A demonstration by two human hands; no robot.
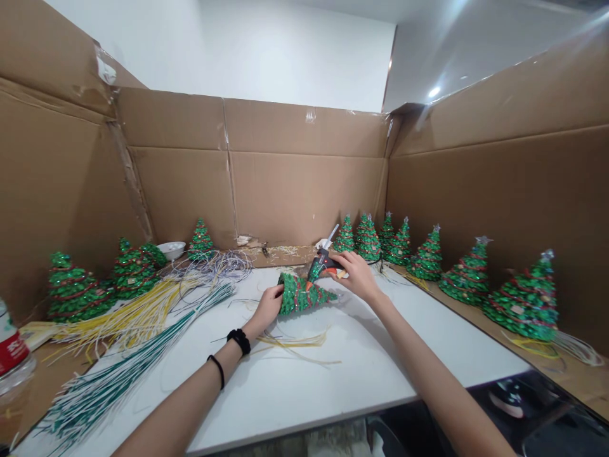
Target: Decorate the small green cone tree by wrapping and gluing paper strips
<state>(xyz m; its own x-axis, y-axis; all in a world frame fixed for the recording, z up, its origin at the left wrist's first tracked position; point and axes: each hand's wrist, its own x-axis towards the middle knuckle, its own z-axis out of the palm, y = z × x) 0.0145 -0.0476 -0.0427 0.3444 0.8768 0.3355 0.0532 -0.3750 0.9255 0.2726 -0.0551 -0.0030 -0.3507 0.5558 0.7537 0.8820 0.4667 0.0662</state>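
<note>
A small green tinsel tree (299,297) with red strands lies on its side above the white table, its tip pointing right. My left hand (270,303) is closed on its base at the left end. My right hand (351,271) grips a black and orange glue gun (321,263) by its handle. The gun's orange nozzle points down at the middle of the tree's upper side, touching or nearly touching it. A pale glue stick rises from the back of the gun. Loose yellow strands (299,341) lie on the table just below the tree.
White table (361,381) has green (124,374) and yellow strand bundles (128,314) at left. Finished-looking trees (526,301) line the right; others (78,292) stand left. A white bowl (172,249), a bottle (12,349) at far left, and cardboard walls (304,190) surround the table.
</note>
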